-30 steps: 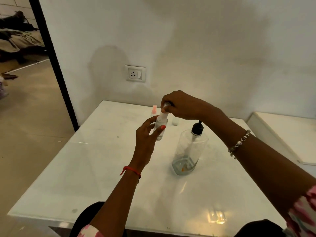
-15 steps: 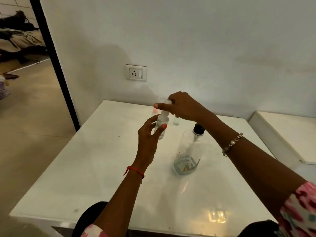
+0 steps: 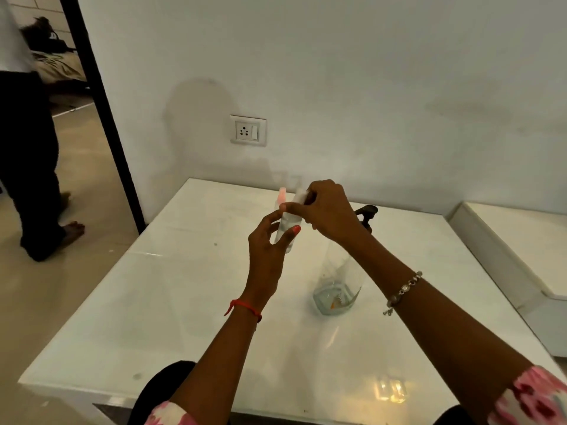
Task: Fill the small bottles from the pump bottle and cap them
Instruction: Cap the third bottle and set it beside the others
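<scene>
Left hand (image 3: 270, 256) grips a small bottle (image 3: 287, 233), upright, raised above the table (image 3: 153, 302). Right hand (image 3: 329, 211) pinches the cap (image 3: 299, 196) at its top. Pump bottle (image 3: 337, 283) stands on the table under the right wrist. A pink-capped bottle (image 3: 281, 196) shows behind.

Small bottle (image 3: 287, 224) left of pump bottle (image 3: 336, 294)

A wall socket (image 3: 248, 130) above the white surface (image 3: 147, 305); left, past a black door frame (image 3: 102, 115), a barefoot person (image 3: 30, 154) stands.
</scene>
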